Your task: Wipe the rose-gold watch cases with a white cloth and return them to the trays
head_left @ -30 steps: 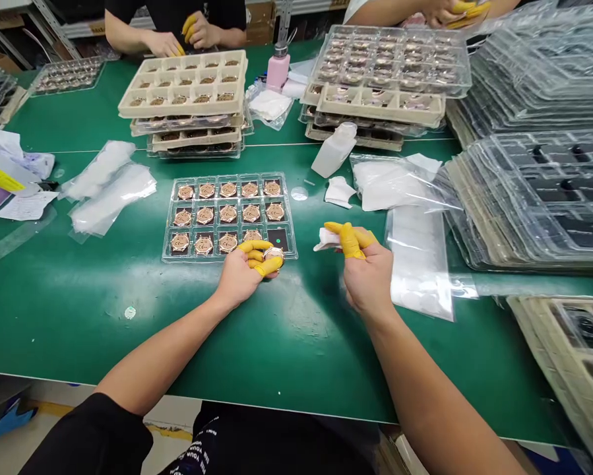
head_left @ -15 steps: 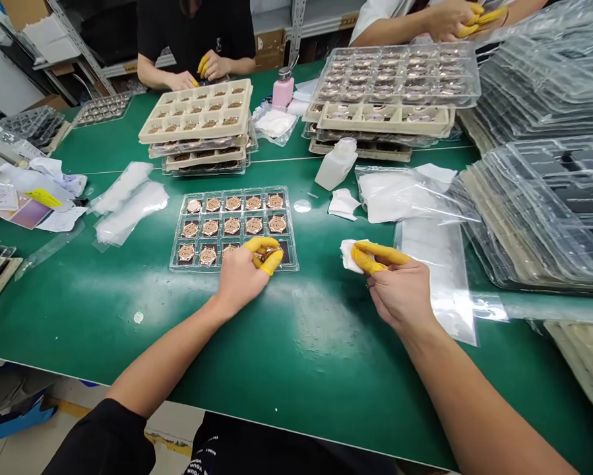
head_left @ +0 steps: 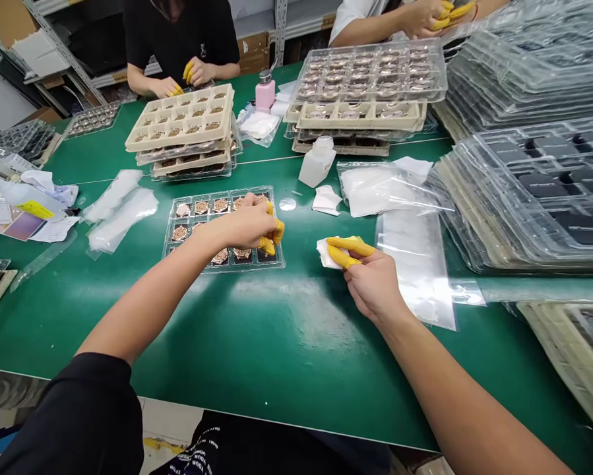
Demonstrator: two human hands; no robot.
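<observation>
A clear plastic tray (head_left: 170, 247) of rose-gold watch cases, each in its own compartment, lies on the green table. Over its right side is my left hand (head_left: 254, 224), wearing yellow finger cots, fingers bent down and drawn together. Whatever they grip, if anything, is hidden beneath them. A watch case (head_left: 241, 253) shows in the front row under the hand; the front right compartment looks dark. To the right of the tray, my right hand (head_left: 370, 270), also in yellow finger cots, pinches a folded white wipe (head_left: 327, 256) just above the table.
Stacked trays of watch cases (head_left: 182, 119) stand behind, with another stack (head_left: 365, 86) beside a white bottle (head_left: 317, 161) and a pink pump bottle (head_left: 265, 92). Tall piles of plastic trays (head_left: 533, 191) rise at right. White wipes in plastic (head_left: 375, 188) lie nearer. Two co-workers sit opposite.
My left hand has turned over, fingers pointing down, and reached further over the tray's right side. My right hand keeps the wipe pinched. The whole view has shifted slightly.
</observation>
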